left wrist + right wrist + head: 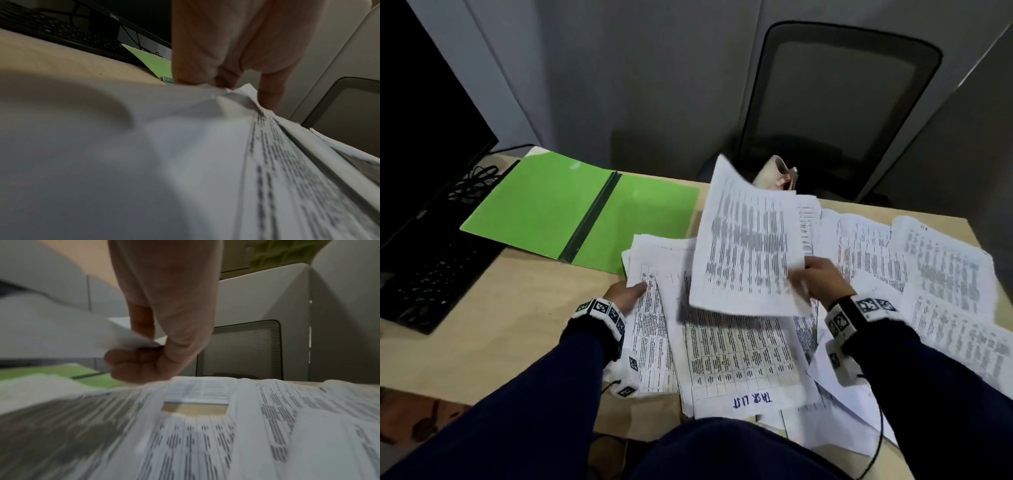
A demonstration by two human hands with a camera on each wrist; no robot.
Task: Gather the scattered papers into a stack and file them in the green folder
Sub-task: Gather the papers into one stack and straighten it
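Grey partition walls and a mesh-backed office chair (839, 99) are standing behind the pale worktop (510, 308) in our head view. We are seeing the green folder (544, 205) lying open beyond the left hand (625, 296), near the keyboard (431, 274). That hand is gripping the left edge of a stack of papers (722, 349), thumb on top, while the right hand (822, 277) is pinching the corner of a single sheet (746, 240) and holding it tilted above the stack. More loose papers (941, 274) are lying spread to the right of that hand.

From the left wrist, we are looking along the hand (236, 40); its fingers (269, 95) are curling down over the crumpled edge of the stack (144, 162), with a corner of the folder (154, 63) just beyond.

From the right wrist, the hand (164, 313) is clamping the sheet (72, 331) between thumb and curled fingers, above printed pages (205, 434); the folder (51, 371) is lying to its left.
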